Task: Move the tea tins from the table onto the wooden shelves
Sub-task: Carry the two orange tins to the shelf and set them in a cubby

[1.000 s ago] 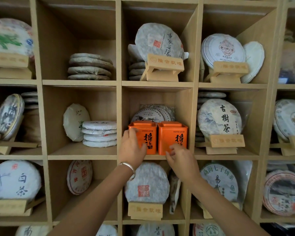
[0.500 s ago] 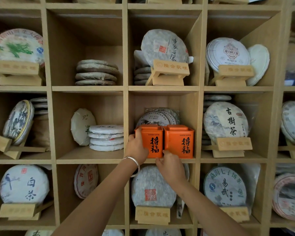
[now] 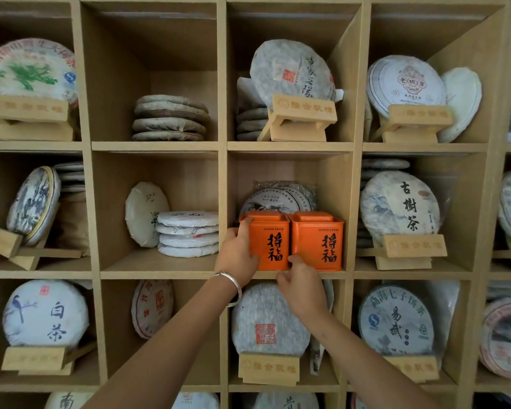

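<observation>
Left hand grip wrapped round left orange tin, right hand fingertips, uncurled, touching right orange tin base, wooden shelf.

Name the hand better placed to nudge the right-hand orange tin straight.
Right, probably. The right hand sits at the right square orange metal tin's lower front corner; the left hand grips the left orange tin.

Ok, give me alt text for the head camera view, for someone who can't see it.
Two orange tea tins, the left tin and the right tin, stand side by side in a cubby of a wooden shelf. The left hand grips the left tin, and the right hand touches the tins' bottom edge. Wrapped tea cakes fill surrounding cubbies.
</observation>
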Available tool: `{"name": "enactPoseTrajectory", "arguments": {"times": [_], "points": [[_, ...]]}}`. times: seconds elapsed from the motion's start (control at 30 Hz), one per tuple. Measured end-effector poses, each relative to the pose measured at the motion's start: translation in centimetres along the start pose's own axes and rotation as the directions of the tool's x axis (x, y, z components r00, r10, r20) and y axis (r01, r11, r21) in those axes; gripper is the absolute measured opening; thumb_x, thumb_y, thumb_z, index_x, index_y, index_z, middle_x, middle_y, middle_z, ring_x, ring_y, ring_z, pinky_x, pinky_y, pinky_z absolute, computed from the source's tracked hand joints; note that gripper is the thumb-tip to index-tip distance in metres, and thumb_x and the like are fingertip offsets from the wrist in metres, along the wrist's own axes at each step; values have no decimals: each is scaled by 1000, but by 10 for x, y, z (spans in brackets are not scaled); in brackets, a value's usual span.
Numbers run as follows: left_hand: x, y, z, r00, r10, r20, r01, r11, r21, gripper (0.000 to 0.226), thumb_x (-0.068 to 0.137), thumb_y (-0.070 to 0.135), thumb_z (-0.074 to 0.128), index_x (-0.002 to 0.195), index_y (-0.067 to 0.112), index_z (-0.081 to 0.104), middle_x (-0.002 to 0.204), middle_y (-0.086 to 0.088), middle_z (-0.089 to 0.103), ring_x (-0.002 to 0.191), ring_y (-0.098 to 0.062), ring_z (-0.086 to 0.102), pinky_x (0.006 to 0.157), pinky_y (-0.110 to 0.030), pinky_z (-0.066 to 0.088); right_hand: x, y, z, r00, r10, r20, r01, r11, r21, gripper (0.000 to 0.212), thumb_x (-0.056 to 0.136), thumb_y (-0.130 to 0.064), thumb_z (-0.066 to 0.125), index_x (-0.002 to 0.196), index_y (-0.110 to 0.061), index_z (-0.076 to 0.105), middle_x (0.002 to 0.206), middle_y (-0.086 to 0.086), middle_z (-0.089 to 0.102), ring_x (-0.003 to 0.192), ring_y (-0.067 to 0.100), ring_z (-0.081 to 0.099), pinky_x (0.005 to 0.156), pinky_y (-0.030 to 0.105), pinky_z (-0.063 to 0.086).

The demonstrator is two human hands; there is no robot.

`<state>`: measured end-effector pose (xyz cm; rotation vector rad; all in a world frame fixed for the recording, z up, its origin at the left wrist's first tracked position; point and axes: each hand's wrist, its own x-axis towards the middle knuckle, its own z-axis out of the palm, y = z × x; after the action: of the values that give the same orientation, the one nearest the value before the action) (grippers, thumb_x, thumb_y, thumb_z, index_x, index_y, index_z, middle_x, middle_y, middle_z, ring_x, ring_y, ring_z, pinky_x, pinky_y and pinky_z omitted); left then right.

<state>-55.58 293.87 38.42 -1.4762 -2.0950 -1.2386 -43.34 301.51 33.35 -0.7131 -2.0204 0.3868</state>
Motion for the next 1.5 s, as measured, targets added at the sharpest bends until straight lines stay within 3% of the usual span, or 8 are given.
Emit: {"name": "enactPoseTrajectory", "arguments": {"times": [0.3,0.5,0.73,0.93,1.23,1.3,1.4,1.5], "points": [[-3,-5,5,1000,15,-17,-13,994,105,79,85,13,59,150,25,15,128,-14,44,106,-31,55,83,-39,52,0,8,1,999,-23,-28,21,997,-79,19,90,-15,61,106,-13,53,77,0,67,67,15,65,54,26,50],[-3,-10,8,999,25,-38,-17,978,206,82,86,22,61,150,29,11,128,-9,44,103,-28,57,65,-33,47,1,8,3,998,-44,-34,39,989,-144,19,91,-15,60,108,-12,53,76,0,66,64,14,63,43,10,29],[-3,-13,8,999,30,-25,-25,984,178,85,84,26,63,150,31,11,133,-10,43,108,-30,56,72,-38,53,3,12,5,998,-55,-32,50,987,-152,22,90,-16,61,110,-12,53,78,0,69,65,13,65,45,12,34],[-5,-15,9,998,45,-33,-39,985,166,87,82,28,66,149,32,11,131,-9,43,106,-29,56,67,-33,49,-1,15,8,997,-67,-47,59,986,-154,24,91,-20,61,112,-15,51,79,-4,68,65,10,65,44,9,31],[-6,-13,5,998,69,-3,-67,979,191,91,83,23,66,151,31,6,132,-7,42,106,-27,57,70,-37,54,-1,16,7,996,-71,-52,63,988,-140,28,90,-20,62,115,-13,51,80,-2,68,67,13,66,45,10,31],[-8,-10,3,997,72,-7,-69,979,192,90,84,24,63,151,30,3,131,-9,42,101,-28,58,68,-37,54,-3,15,4,995,-84,-53,76,989,-125,30,90,-20,63,117,-12,51,80,-2,69,67,13,66,47,13,37],[-12,-6,-3,989,115,-89,-92,969,228,82,84,26,60,151,27,12,131,-8,41,102,-26,56,65,-34,53,-8,16,-7,992,-115,-60,107,988,-113,30,91,-25,62,117,-14,51,74,-4,67,60,9,63,50,24,51],[-10,1,-8,960,245,-136,-202,942,268,69,82,25,61,144,21,31,134,-7,42,116,-24,48,76,-31,53,-13,27,-27,986,-123,-109,108,985,-138,31,92,-29,61,118,-15,51,59,-12,56,51,3,57,44,21,47]]}}
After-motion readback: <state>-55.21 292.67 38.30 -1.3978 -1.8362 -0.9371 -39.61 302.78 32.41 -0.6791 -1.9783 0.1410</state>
